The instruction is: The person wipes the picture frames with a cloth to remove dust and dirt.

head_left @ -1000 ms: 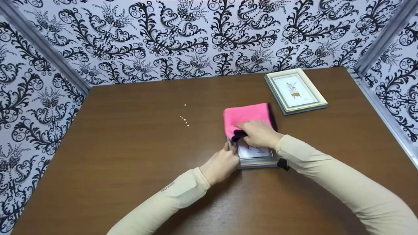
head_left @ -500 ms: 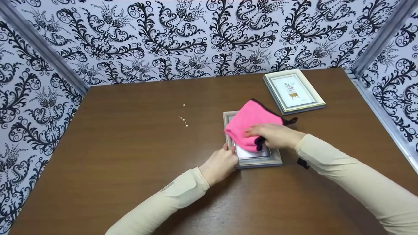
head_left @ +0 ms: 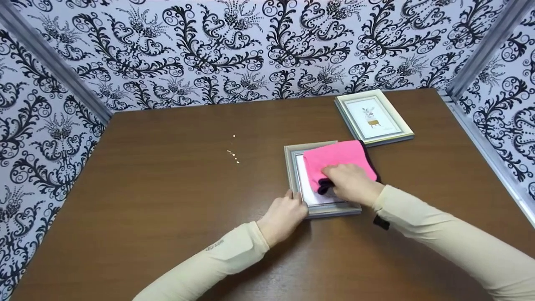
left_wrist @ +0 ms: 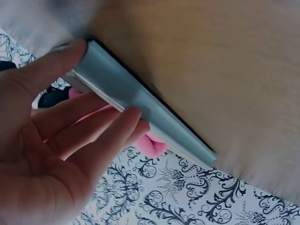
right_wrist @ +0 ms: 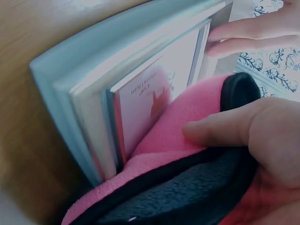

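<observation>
A pale picture frame (head_left: 334,209) lies face up on the brown table, right of centre. My left hand (head_left: 281,219) grips its near left corner; the left wrist view has the thumb (left_wrist: 70,58) at the corner and fingertips along the frame's side. My right hand (head_left: 353,184) holds a folded pink cloth (head_left: 340,154) with dark edging against the frame's glass. The right wrist view shows the thumb (right_wrist: 220,129) on the pink side and the cloth's dark grey underside folded out. The cloth hides the frame's far right part and most of its picture.
Behind and to the right lies a second cream picture frame (head_left: 374,117) with a plant picture. Several small light crumbs (head_left: 235,156) are scattered left of the hands. Patterned wall panels (head_left: 179,54) border the table at the back and both sides.
The cloth under my right hand has shifted across the glass, first right and turned, now straightened and slightly lower, baring the frame's left side. My left hand stays at the corner.
</observation>
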A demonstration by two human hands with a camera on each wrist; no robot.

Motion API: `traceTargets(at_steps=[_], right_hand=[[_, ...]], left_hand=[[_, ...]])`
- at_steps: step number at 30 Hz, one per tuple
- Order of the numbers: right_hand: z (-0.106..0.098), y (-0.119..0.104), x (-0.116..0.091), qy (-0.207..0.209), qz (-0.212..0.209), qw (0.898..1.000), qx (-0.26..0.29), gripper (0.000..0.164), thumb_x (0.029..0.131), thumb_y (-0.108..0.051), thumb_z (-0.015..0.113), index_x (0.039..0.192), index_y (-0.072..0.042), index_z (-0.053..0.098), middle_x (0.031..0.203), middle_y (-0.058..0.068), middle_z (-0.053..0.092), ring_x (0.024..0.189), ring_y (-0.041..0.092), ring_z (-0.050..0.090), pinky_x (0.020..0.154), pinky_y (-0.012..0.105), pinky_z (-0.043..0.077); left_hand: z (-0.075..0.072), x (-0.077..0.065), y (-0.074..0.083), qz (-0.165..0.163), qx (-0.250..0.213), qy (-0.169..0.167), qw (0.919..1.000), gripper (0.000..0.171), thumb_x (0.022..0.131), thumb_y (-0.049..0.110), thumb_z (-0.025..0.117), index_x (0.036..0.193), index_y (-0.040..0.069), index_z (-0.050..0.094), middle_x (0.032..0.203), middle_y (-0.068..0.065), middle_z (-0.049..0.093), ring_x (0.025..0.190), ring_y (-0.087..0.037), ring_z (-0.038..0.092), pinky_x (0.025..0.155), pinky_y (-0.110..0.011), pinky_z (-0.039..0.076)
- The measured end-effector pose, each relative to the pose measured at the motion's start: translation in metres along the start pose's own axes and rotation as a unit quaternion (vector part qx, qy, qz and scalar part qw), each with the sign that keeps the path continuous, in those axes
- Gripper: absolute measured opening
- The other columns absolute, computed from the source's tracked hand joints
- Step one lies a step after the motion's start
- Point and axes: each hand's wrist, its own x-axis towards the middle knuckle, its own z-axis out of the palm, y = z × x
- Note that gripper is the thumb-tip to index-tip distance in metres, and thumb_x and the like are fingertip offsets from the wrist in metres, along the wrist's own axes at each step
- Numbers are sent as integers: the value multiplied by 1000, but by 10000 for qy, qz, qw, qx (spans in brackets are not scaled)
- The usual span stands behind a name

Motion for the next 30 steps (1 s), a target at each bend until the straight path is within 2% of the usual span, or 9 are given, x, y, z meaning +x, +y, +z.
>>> traceTargets(at_steps=[5, 8, 13, 15, 18, 22, 25, 28, 30], right_hand=[[5, -7, 10, 102, 358, 9990, 252, 17, 75, -1, 72, 88, 0, 61, 76, 12, 63, 64, 31, 61, 55, 45, 53], [9, -9, 16, 97, 238, 9989, 393, 21, 75, 0, 70, 94, 0, 62, 80, 13, 64, 64, 30, 60, 54, 45, 52], [13, -6, 19, -56, -771, 9936, 829, 47, 73, 10, 62, 120, 1, 62, 109, 16, 67, 96, 33, 64, 82, 47, 51], [13, -2, 18, -172, -1205, 9873, 1017, 52, 74, 14, 58, 125, 3, 60, 118, 16, 64, 110, 33, 60, 94, 46, 46], [12, 5, 15, -393, -1665, 9787, 1134, 55, 74, 17, 54, 127, 3, 59, 126, 17, 61, 120, 34, 54, 101, 47, 40], [8, 17, 6, -648, -1847, 9769, 863, 54, 76, 17, 56, 127, 0, 61, 133, 17, 56, 126, 39, 47, 104, 52, 35], [4, 23, -2, -671, -1682, 9824, 459, 56, 73, 17, 59, 126, -2, 62, 134, 16, 55, 126, 40, 46, 104, 53, 34], [2, 23, -10, -388, -1319, 9903, -195, 56, 71, 16, 63, 124, -2, 63, 129, 16, 59, 121, 40, 51, 99, 54, 39], [2, 19, -15, -6, -1034, 9921, -714, 48, 71, 14, 64, 117, -2, 66, 119, 16, 64, 110, 39, 58, 87, 53, 48]], left_hand=[[-6, -5, 8, 21, 20, -74, 10000, 14, 72, 3, 71, 84, 11, 71, 77, -4, 64, 66, -15, 58, 45, -25, 50], [-6, -6, 10, 65, 22, -13, 10000, 14, 74, 2, 71, 83, 13, 71, 74, -3, 64, 64, -13, 57, 45, -24, 50], [-4, -9, 11, 73, 103, 121, 9998, 11, 76, 5, 71, 81, 14, 69, 76, -2, 63, 68, -15, 59, 46, -24, 50], [-3, -10, 11, 80, 103, 173, 9998, 11, 77, 6, 71, 81, 15, 68, 76, -2, 63, 70, -16, 61, 46, -25, 50], [-2, -11, 9, 128, 122, 238, 9996, 9, 78, 7, 71, 82, 15, 69, 77, -1, 63, 72, -16, 62, 46, -25, 50], [-1, -11, 8, 188, 75, 246, 9995, 9, 79, 8, 69, 82, 16, 69, 76, -1, 64, 70, -15, 60, 46, -26, 50], [-1, -9, 7, 211, -40, 171, 9996, 9, 79, 6, 69, 80, 15, 69, 73, -2, 64, 66, -14, 58, 46, -26, 50], [-3, -7, 6, 193, -160, 62, 9997, 10, 78, 5, 70, 78, 15, 69, 69, -1, 64, 63, -14, 59, 46, -27, 50], [-4, -6, 5, 163, -204, 21, 9997, 10, 77, 5, 70, 77, 15, 70, 68, 0, 64, 62, -14, 60, 47, -28, 51]])
